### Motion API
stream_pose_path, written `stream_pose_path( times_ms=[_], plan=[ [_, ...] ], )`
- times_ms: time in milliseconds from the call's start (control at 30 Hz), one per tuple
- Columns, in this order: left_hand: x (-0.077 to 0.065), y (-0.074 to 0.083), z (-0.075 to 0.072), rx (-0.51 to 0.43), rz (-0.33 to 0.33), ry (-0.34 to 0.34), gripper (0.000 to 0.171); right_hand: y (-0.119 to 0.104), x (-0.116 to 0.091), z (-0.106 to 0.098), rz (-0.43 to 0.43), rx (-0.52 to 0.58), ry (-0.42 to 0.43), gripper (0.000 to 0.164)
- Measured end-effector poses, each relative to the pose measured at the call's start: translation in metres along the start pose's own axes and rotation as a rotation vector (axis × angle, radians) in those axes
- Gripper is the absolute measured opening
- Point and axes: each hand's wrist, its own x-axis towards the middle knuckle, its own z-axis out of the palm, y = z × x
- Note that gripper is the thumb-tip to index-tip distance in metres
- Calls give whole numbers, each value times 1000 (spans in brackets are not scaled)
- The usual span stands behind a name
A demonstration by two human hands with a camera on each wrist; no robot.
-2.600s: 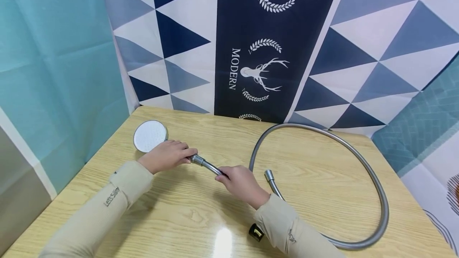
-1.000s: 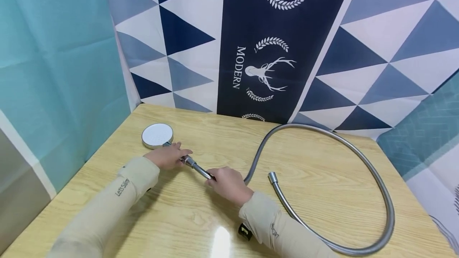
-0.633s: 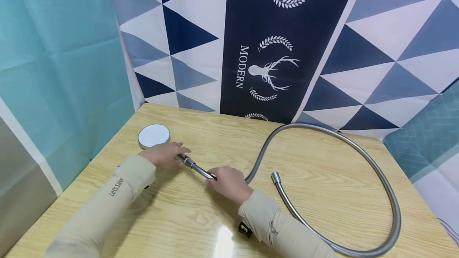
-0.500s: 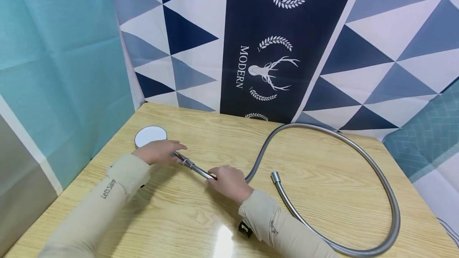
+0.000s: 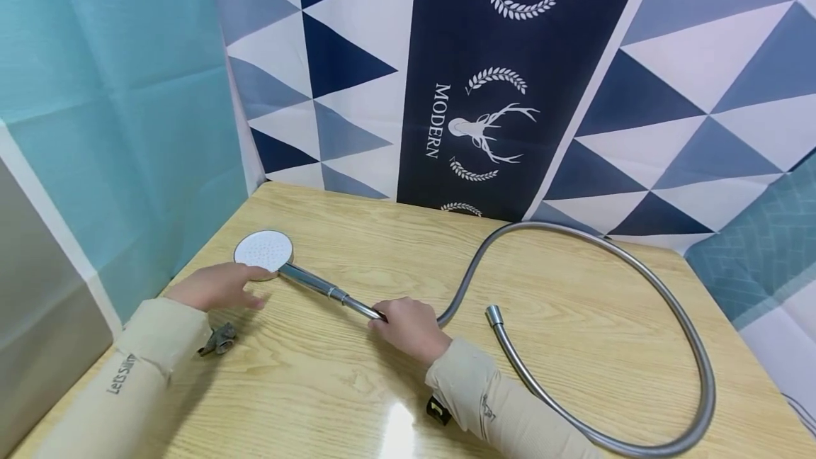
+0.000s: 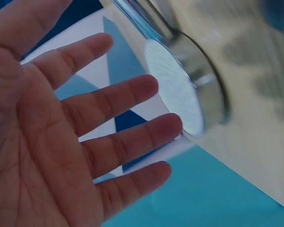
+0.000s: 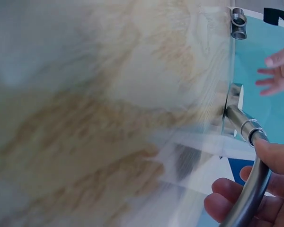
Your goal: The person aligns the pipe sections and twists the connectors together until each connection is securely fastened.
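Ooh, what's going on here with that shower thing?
A person is handling a shower head and its bendy metal hose at a wooden table. The right hand holds the hose close to where it meets the shower head's handle. The left hand is open near the shower head, holding nothing. The hose's other end lies loose on the table, and a small metal fitting sits by the left sleeve.

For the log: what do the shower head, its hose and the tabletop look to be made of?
Shower head: white face, probably plastic; the shiny silver handle suggests chrome, solid or plated.
Hose: grey satin sheen and smooth bends suggest flexible metal, or metallic-look plastic.
Tabletop: pale wood grain with a glossy glare, so wood or printed laminate.
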Motion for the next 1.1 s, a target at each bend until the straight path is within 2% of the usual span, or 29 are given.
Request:
stream_pose_path(
  times_ms=[233, 433, 533, 733, 833, 1000, 1100],
  plan=[
    [-15, -13, 4, -116, -151, -101, 79, 2, 1, 2, 22, -13, 23, 14],
    [-11, -18, 19, -174, -199, -149, 71, 1, 1, 3, 43, -49, 21, 32],
    [-9, -16, 23, -193, -231, -165, 67, -2, 2, 3, 50, -47, 18, 32],
    [-12, -9, 24, -222, -263, -191, 80, -5, 2, 4, 46, -54, 31, 29],
    [-11, -8, 26, -201, -219, -189, 71, -6, 2, 5, 24, -59, 49, 26],
    [1, -12, 33, -225, -13, -114, 35, -6, 1, 6, 12, -60, 45, 26],
    [10, -8, 35, -229, 85, -89, 29, -5, 0, 6, 15, -57, 41, 25]
  ],
)
